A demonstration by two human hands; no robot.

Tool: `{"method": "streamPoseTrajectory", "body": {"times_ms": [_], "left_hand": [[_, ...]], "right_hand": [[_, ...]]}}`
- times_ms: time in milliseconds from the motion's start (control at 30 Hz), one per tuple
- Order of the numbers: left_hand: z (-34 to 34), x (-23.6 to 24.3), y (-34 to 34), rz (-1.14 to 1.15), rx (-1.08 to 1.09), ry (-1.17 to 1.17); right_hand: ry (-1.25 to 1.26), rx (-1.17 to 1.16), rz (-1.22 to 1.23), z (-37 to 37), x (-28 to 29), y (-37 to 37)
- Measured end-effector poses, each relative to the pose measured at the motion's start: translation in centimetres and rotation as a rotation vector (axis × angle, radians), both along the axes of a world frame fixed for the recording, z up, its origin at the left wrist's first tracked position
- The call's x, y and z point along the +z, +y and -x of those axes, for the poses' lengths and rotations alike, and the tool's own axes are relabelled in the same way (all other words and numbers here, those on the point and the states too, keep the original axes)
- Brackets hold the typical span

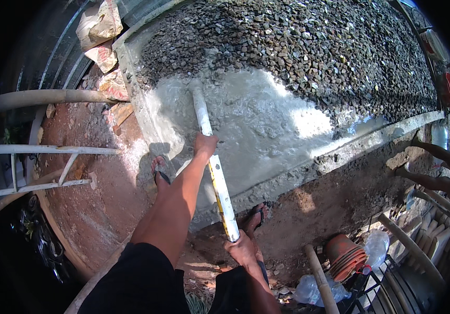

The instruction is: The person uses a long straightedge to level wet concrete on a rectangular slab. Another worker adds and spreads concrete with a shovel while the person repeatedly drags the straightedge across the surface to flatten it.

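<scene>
Running down the middle of the head view, a white pole [220,188] is grasped by both bare hands: its shaft is wrapped by the left hand [204,143] partway along, and its near end is clenched by the right hand [242,249]. The pole's far end is sunk in wet cement [251,115], so whatever may be fixed there is hidden. At the right edge, another person's limbs [434,180] are cut off and darkened by shadow; whether arms or legs are shown cannot be told. The pole is round, straight and patched with yellow. The cement is smooth, grey and soupy, bordered above by coarse, angular gravel [288,42] and along its lower right side by a rough, crusted ledge [392,128]. Ribbed, reddish-orange buckets [344,257] are nested beside clear plastic bottles [309,289], and crumpled bags [99,26] are piled at upper left.
</scene>
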State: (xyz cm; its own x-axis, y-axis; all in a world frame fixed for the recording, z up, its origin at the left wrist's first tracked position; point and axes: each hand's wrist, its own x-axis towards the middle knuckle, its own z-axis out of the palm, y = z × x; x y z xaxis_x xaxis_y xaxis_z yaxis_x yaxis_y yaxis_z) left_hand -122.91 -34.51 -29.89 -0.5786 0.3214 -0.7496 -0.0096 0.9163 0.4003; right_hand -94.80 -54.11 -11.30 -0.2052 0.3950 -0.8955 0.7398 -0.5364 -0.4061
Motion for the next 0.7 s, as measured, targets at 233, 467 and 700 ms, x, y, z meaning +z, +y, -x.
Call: {"method": "streamPoseTrajectory", "body": {"times_ms": [233, 467, 700], "left_hand": [[-10.7, 11.6, -10.9, -0.087, 0.281, -0.185], [-5.2, 24.6, -9.3, -0.465, 0.397, -0.111], [22.9, 19.7, 11.5, -0.584, 0.148, 0.237]], "right_hand": [[0.136, -0.038, 0.013, -13.4, 8.9, -7.3], [0.034, 0.203, 0.113, -7.7, 10.8, -2.7], [0.437, -0.060, -0.196, 20.7, -1.5, 13.2]]}}
